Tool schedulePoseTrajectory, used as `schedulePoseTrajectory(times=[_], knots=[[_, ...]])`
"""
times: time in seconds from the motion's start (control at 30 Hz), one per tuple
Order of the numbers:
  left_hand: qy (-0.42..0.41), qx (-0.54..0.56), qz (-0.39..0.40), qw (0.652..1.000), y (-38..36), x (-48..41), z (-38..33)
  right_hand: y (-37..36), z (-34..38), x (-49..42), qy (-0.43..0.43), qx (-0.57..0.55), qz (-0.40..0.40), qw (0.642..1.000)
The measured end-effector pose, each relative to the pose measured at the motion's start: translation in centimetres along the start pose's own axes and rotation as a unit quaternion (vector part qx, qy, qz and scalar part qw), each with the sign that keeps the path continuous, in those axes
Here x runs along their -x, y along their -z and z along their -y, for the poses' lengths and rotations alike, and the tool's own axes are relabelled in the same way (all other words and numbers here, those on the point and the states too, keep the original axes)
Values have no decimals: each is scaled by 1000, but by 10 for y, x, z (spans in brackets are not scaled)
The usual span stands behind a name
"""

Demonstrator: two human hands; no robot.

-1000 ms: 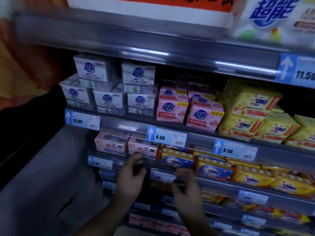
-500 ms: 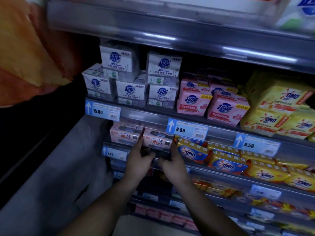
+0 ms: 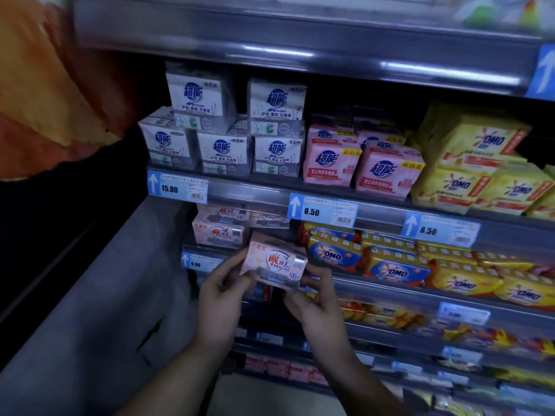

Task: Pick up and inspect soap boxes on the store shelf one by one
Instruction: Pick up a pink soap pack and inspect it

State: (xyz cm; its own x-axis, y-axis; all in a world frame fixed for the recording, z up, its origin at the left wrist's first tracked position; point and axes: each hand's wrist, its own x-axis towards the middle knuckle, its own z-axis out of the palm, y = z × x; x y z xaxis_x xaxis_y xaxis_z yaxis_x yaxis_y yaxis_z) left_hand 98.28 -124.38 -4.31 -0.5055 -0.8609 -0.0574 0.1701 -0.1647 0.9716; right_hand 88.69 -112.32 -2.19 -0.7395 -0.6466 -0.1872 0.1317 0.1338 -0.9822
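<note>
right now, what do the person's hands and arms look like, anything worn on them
The left hand and right hand have no gloves, and no rings show. The left forearm and right forearm are uncovered to the frame edge: no sleeve, watch or band shows. Dim light may hide small details.

A pink soap box (image 3: 274,261) with a red-and-blue logo and a silvery patch near its right end is held tilted in front of the shelf edge (image 3: 210,250), printed face up toward the camera. The left hand (image 3: 220,291) grips its left end and the right hand (image 3: 315,298) its lower right corner. Matching pink boxes (image 3: 219,231) sit stacked at the shelf's left end.
</note>
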Motion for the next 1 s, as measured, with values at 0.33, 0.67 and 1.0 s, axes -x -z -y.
schedulePoseTrajectory(times=[0.33,0.67,1.0], knots=[[-33,-63,67,995,3,15,-2,12,-1,25,-49,-47,-47,997],[64,0,143,988,-15,51,-9,69,3,51,-2,-37,0,999],[75,-25,222,972,-54,96,-20,153,6,69,75,78,115,987]])
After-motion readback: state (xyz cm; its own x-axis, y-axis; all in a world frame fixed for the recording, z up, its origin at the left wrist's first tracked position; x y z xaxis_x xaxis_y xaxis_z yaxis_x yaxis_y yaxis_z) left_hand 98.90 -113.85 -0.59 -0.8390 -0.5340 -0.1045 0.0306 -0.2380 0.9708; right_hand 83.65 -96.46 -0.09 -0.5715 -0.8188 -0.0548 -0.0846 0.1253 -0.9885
